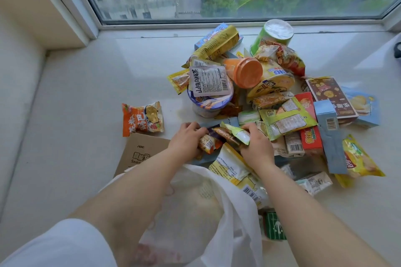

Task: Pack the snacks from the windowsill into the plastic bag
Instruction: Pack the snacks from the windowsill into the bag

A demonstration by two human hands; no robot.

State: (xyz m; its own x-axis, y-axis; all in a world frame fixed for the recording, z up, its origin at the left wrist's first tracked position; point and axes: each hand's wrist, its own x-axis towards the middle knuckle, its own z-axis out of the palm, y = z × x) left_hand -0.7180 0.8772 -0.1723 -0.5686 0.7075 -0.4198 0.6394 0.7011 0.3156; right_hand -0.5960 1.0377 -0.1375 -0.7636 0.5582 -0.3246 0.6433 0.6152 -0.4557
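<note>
On the pale windowsill [86, 97], below the window glass, a heap of snacks sits right of centre, and both hands work at its near edge. The left hand [186, 141] has its fingers curled over a small orange-and-purple packet [208, 143], which lies just right of the palm with its long axis running roughly near-left to far-right. The right hand [257, 147] curls its fingers and thumb round a pale green sachet [238, 133], whose pointed end aims far-left, towards the left hand; the two packets touch between the hands. Just near the hands, the white plastic bag [208, 212] lies open under both forearms, its mouth facing the heap, with a yellow-and-white pouch [227, 163] resting at its far rim. Further away in the heap, an orange-lidded cup [245, 71] lies on its side with the lid facing near-right, a green tube with a white lid [273, 34] stands tilted at the far side, and a yellow foil roll [217, 44] points far-right along its length. A purple-rimmed bowl [209, 102] stands upright with a flat labelled packet on top. Apart from the heap, to the left, an orange crisp bag [142, 118] lies flat, touching the far edge of a brown cardboard piece [141, 154]. At the heap's near right lies a yellow Lay's bag [359, 158], beside a blue box [329, 134] whose long axis runs near to far.
</note>
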